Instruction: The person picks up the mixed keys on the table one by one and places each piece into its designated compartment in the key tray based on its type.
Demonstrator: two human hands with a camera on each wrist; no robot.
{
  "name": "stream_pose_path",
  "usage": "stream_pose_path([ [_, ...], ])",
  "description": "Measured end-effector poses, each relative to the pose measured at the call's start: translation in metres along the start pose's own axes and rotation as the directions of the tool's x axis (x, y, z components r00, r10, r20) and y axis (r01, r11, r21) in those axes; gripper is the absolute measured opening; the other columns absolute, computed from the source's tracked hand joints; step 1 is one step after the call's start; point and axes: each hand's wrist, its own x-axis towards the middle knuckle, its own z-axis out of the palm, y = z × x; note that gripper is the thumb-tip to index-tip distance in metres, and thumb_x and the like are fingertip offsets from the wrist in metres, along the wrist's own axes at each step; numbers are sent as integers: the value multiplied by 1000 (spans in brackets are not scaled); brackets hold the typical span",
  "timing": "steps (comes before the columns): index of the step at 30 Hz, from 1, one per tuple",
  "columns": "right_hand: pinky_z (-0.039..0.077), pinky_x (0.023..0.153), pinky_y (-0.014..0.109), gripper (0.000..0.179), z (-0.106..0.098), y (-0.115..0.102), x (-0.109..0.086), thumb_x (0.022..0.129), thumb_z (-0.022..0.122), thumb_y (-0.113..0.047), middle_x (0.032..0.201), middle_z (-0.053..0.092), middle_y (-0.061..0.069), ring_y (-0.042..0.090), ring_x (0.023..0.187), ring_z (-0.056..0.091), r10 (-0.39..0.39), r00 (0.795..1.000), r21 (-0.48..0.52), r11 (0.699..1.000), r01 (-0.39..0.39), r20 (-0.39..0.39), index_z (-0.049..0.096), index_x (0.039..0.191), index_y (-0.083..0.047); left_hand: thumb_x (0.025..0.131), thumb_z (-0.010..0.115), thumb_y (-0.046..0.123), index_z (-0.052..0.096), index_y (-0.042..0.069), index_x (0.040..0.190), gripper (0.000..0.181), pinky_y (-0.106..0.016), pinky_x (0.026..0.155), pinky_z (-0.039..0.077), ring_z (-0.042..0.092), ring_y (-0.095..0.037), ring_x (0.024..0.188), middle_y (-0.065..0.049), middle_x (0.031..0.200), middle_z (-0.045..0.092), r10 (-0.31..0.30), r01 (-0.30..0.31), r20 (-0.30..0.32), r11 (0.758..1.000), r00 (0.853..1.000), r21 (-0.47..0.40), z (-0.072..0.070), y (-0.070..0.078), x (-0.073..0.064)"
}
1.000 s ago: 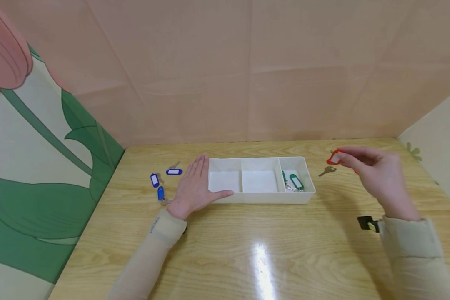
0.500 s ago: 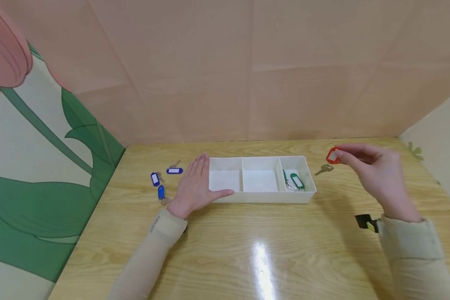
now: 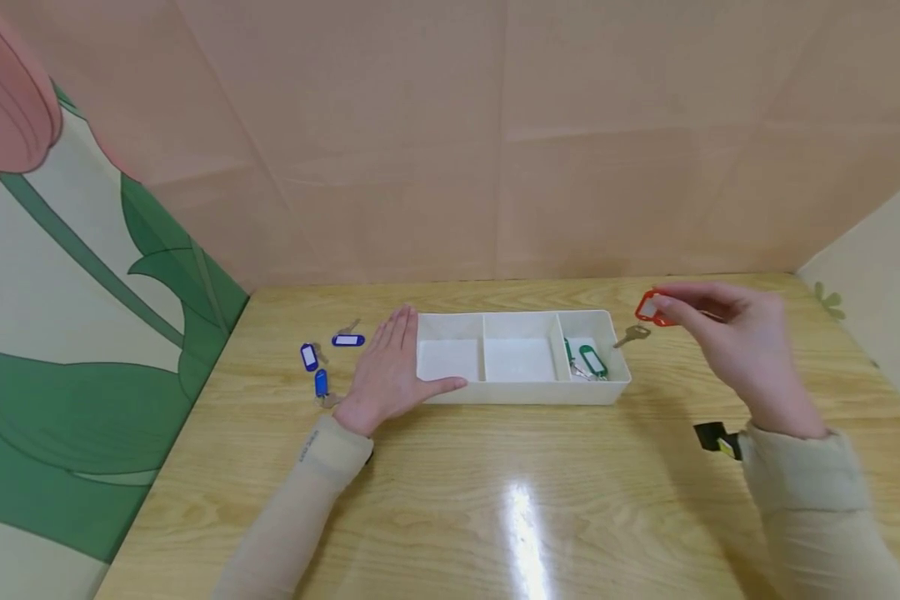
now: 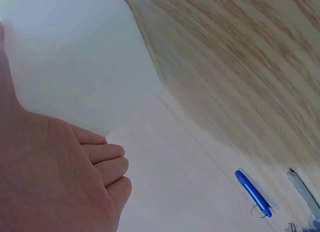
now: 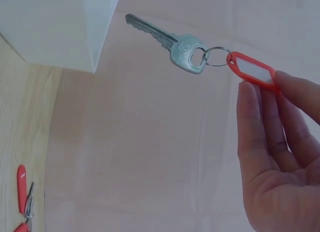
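My right hand pinches a red key tag between thumb and fingertips. From its ring hangs a metal key, its tip overlapping the right end of the white three-compartment tray in the head view. Against the tray's left end lies my left hand, fingers straight and thumb stretched along the front wall. Its palm and fingers also show beside the white wall in the left wrist view. Inside the right compartment are green key tags with keys; the middle and left compartments hold nothing.
Several blue key tags with keys lie left of the tray. Red key tags rest on the wooden table in the right wrist view, hidden behind my right hand in the head view. A pinkish wall rises behind.
My right hand has moved left with the red key tag, bringing the dangling key to the tray's right end. The left hand has stayed in place.
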Motion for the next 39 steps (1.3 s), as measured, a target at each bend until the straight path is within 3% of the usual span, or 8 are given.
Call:
stream_pose_path([
  [13,55,74,14,29,14,-10,0,90,80,-19,96,78,4,11,82,72,-40,999,77,996,38,25,77,114,-1,75,34,98,4,-2,161,135,-37,123,4,2,-28,154,-17,168,2,2,-2,0,1000,1000,-9,-1,0,-2],
  [25,54,74,15,24,32,-15,1,91,80,-20,97,78,1,9,86,71,-53,997,53,997,49,59,79,111,-7,75,35,98,3,-2,161,135,-37,123,3,0,-26,154,-17,168,0,0,0,8,1000,1000,-10,0,0,0],
  [39,57,79,21,28,48,-22,0,93,78,-29,105,76,1,14,94,70,-35,985,80,997,22,167,78,112,-9,75,37,97,5,-2,161,135,-37,123,4,1,-27,154,-16,168,1,1,-1,0,1000,1000,-13,0,0,-1],
])
